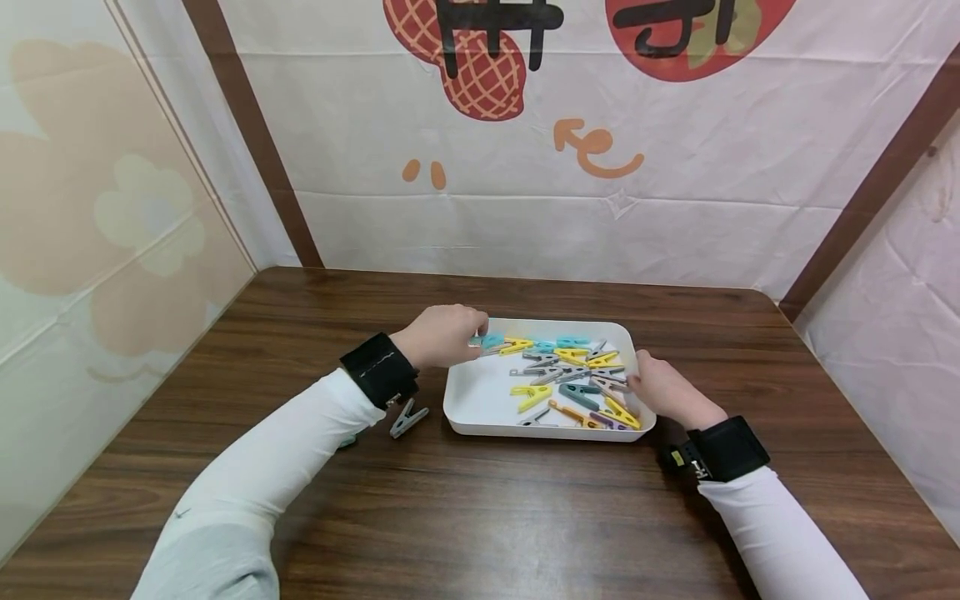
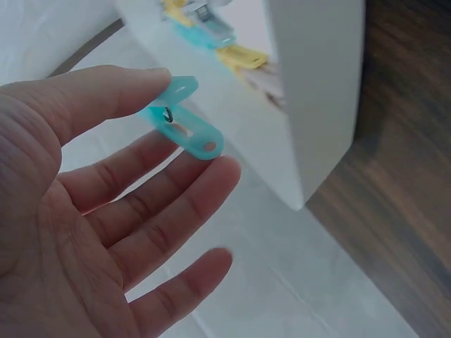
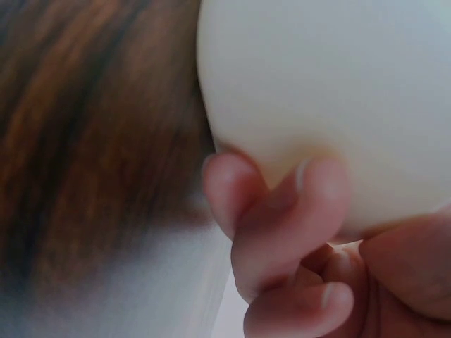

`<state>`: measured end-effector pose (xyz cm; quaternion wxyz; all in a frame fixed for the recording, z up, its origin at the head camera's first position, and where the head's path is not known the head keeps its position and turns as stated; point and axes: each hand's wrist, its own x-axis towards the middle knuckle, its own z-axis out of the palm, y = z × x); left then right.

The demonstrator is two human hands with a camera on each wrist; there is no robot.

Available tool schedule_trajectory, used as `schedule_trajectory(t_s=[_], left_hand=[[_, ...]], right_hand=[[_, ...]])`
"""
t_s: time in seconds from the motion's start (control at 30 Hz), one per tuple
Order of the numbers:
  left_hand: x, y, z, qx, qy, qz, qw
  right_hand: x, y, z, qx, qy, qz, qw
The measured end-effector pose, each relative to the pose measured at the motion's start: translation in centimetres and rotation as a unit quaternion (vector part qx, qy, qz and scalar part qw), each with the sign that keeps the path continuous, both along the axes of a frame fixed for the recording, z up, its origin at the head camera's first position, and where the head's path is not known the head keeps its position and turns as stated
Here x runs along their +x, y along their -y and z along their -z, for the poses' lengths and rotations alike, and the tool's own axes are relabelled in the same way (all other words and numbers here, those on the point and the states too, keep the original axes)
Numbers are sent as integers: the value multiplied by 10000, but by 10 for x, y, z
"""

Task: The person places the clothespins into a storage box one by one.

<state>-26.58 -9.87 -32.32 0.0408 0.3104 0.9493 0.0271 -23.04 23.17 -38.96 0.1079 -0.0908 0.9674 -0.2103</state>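
Note:
My left hand (image 1: 447, 337) is at the left rim of a white tray (image 1: 480, 421). In the left wrist view, its thumb and fingers pinch a turquoise clothespin (image 2: 204, 139) by its handles, beside the tray wall. On the right, my right hand (image 1: 669, 390) grips the tray's side; the right wrist view has its curled fingers (image 3: 289, 211) against the pale wall. Inside the tray lie several clothespins, among them a yellow clothespin (image 1: 531, 395), a dark green clothespin (image 1: 580, 395) and an orange clothespin (image 1: 573, 414).
A grey clothespin (image 1: 408, 418) lies on the brown wooden table (image 1: 480, 517), left of the tray. Partly hidden by the left sleeve is a small dark green thing (image 1: 347, 442). A white printed cloth (image 1: 495, 225) hangs behind the table, with more cloth at both sides.

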Motion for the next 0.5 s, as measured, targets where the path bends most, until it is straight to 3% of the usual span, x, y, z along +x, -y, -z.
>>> schedule_trajectory(t_s=[0.17, 0.5], left_hand=[[-4, -7, 13, -498, -9, 230, 9985], [-12, -8, 28, -653, 70, 172, 9977]], right_hand=[[1, 0, 0, 2, 46, 27, 10000], [-1, 0, 0, 45, 67, 105, 9999]])
